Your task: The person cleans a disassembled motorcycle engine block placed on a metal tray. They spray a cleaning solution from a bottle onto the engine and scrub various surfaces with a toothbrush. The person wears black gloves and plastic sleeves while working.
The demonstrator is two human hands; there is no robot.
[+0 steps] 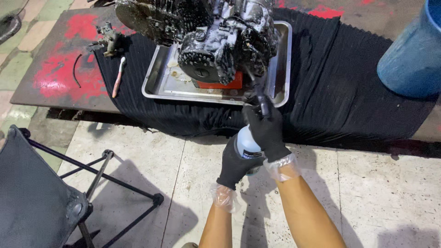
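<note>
Both hands are working one spray bottle (248, 146), held upright just short of the tray. Left hand (235, 163), in black glove w/ clear plastic glove cuff showing at wrist, is wrapping closed round the bottle's lower body from the left. Right hand (266, 131), same glove setup, is clamping closed over the bottle's top, fingers bunched on the black sprayer head (262, 106); can't tell whether it is pressing the trigger or twisting the head.

Directly beyond the hands: motorcycle engine (220, 41), greasy, patchy w/ pale residue, sitting in a steel tray (283, 59) on a red block (225, 83). Nozzle is pointing up toward the engine's near lower side, close to the tray's near rim, not touching.

Tray is resting on a black ribbed mat (349, 78) over a red-stained board (55, 69). Further left of the hands, on the mat edge: toothbrush (118, 76); beyond it a small metal part, likely a carburettor (106, 41). Far right: blue barrel (411, 55). Near left, by the elbow: folding stool (36, 197) on the tile floor.

Judgement: step in hand looks like applying cleaner to the engine casing, mid-job given residue already on it. Next move calls for steady bottle support from the left hand, nozzle aimed at grimy fins, runoff kept inside the tray.
</note>
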